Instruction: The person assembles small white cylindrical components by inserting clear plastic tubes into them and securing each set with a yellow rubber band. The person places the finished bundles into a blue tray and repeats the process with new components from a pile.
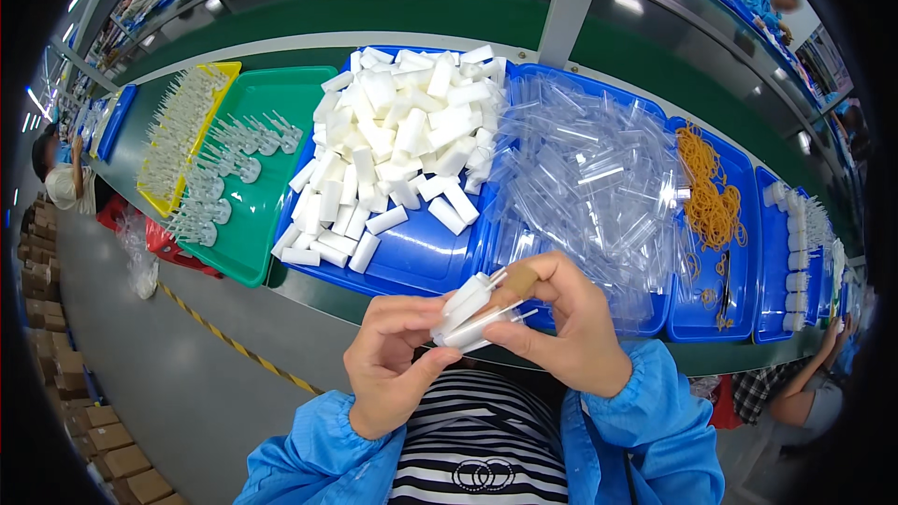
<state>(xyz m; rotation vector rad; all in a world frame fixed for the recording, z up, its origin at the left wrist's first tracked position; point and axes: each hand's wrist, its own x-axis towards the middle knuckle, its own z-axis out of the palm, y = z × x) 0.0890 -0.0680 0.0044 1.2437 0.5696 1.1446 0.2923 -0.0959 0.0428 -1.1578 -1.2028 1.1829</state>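
Between my two hands is a small bundle of white cylindrical pieces (pixel 465 311) with thin white stems poking out toward the right. My left hand (pixel 388 351) grips the bundle's left end, fingers behind and thumb in front. On the other side, my right hand (pixel 580 337) pinches the stemmed end with thumb and index finger. A tan cover (pixel 520 282) wraps that index fingertip. Just beyond the hands stand a blue tray (pixel 426 257) heaped with white foam-like cylinders (pixel 402 122) and another heaped with clear plastic tubes (pixel 589 168).
Left stand a green tray (pixel 271 98) and a yellow tray (pixel 166 198) with stemmed white parts. A blue tray (pixel 687 318) holds orange rubber bands (pixel 711 196). Farther right, another tray holds white cylinders (pixel 797 262). A metal post (pixel 572 5) rises behind; co-workers sit both sides.
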